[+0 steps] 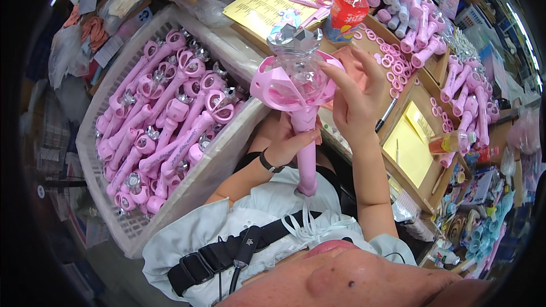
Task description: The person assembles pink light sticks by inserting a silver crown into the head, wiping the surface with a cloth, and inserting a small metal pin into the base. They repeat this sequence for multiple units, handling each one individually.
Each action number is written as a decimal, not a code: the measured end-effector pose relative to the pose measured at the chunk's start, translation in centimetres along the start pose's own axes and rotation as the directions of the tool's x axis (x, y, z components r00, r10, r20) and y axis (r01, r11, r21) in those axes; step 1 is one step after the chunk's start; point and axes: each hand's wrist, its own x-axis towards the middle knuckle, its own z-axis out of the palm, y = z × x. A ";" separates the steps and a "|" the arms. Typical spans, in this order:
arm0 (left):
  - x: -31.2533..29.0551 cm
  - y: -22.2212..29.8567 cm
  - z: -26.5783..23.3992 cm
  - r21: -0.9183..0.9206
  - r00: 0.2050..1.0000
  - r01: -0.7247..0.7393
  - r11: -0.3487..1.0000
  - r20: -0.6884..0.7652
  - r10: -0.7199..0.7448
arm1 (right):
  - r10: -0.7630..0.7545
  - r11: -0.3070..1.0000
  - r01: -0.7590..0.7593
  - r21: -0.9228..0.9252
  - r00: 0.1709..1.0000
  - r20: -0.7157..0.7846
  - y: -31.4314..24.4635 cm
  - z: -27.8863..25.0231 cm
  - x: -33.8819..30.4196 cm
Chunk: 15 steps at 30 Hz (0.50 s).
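Observation:
A pink toy wand point(306, 153) stands nearly upright in front of me. Its head has pink petal-like rings around a clear globe point(291, 68), topped by a silver faceted crown piece point(294, 40). My left hand point(289, 143) is wrapped round the handle just below the head. My right hand point(358, 94) is at the right side of the head, its fingers apart and its fingertips at or near the rings and globe. Whether those fingertips touch the wand, I cannot tell.
On the left, a white crate point(114, 224) holds many similar wands point(165, 119). The workbench carries a red-labelled bottle point(347, 11), yellow printed sheets point(267, 3), pink rings point(395, 62), a pen point(386, 115), a yellow pad point(406, 148) and a drink bottle point(452, 142). Wand parts point(424, 28) crowd the back right.

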 end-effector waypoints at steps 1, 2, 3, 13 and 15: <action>-0.1 0.0 -0.1 -0.003 1.000 0.013 1.000 -0.001 -0.013 | 0.011 0.999 -0.011 0.039 1.000 0.009 0.0 0.2 -0.2; -0.1 0.0 -0.1 -0.006 1.000 0.024 1.000 0.003 -0.024 | 0.047 0.995 -0.048 0.085 0.999 0.011 0.0 0.3 -0.6; -0.2 -0.1 -0.2 -0.014 1.000 0.027 1.000 0.012 -0.027 | 0.046 0.991 -0.044 0.124 0.999 -0.012 0.0 0.4 -1.1; -0.1 -0.3 -0.3 -0.011 0.999 0.041 0.999 0.013 -0.041 | -0.010 0.987 0.018 0.160 0.999 -0.047 0.4 0.6 -1.9; -0.1 -0.3 -0.3 -0.010 0.999 0.021 1.000 0.038 -0.020 | -0.021 0.981 0.033 0.189 0.998 -0.063 -0.8 0.0 -1.6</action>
